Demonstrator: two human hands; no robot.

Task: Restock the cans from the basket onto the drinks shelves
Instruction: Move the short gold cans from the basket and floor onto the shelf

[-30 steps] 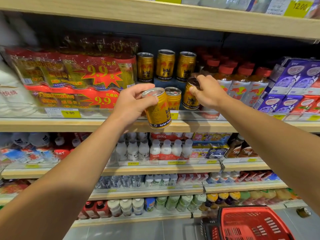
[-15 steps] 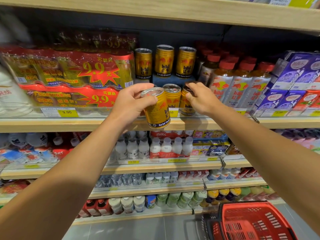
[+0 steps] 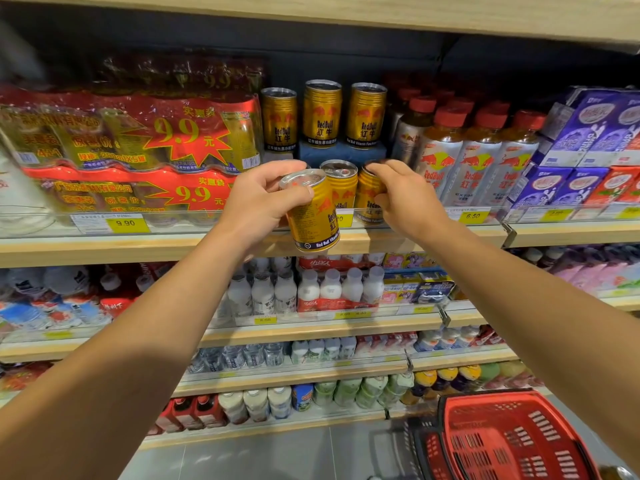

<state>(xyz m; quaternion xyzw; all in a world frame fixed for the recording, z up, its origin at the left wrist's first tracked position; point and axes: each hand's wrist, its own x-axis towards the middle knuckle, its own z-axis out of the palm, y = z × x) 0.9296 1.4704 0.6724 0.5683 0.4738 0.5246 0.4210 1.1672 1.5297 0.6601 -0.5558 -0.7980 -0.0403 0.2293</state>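
Wooden drinks shelves fill the view, with price tags along a clear front rail and a tiled floor below. In front of the upper shelf edge a gold can is gripped in the left hand, thumb on its near side and fingers wrapped round the top and far side; the can tilts, its silver lid leaning left and toward the camera, its base hanging just below the shelf lip. Just behind it a second gold can stands upright on the shelf. Beside that one, a third gold can stands at the rail with the right hand closed over its top and right side, fingertips on the rim. Both forearms reach up and forward, bare, converging at the shelf. Three more gold cans stand on a raised blue block further back. Red-capped bottles stand to the right, red multipacks to the left. A red basket sits on the floor at lower right.
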